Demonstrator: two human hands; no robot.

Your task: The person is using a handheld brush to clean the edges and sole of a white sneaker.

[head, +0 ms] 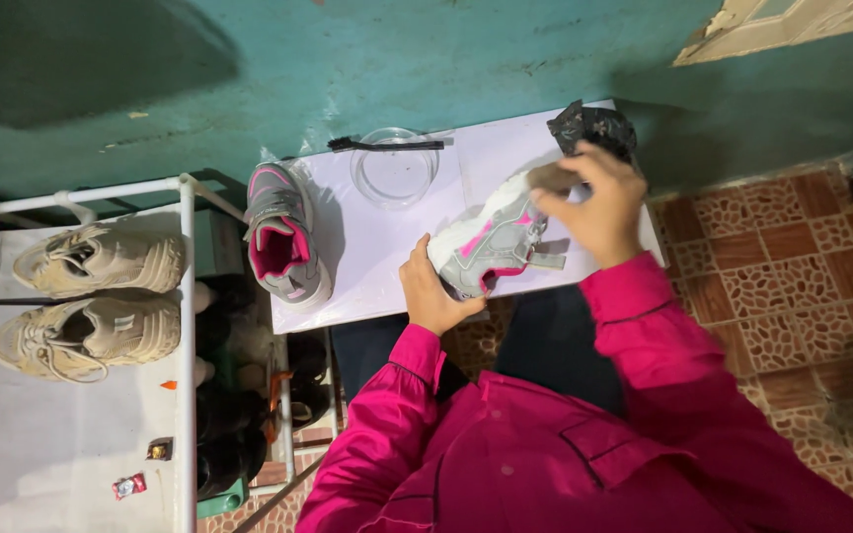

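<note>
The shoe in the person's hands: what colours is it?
The shoe is grey and white with bright pink accents, seen in the head view.

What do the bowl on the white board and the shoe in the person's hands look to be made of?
The bowl looks like clear plastic or glass: the board shows through it and its rim glints. I cannot tell which. The shoe seems to be grey and pink synthetic fabric with a white, matte sole, probably foam or rubber, held between the left hand and right hand.
</note>
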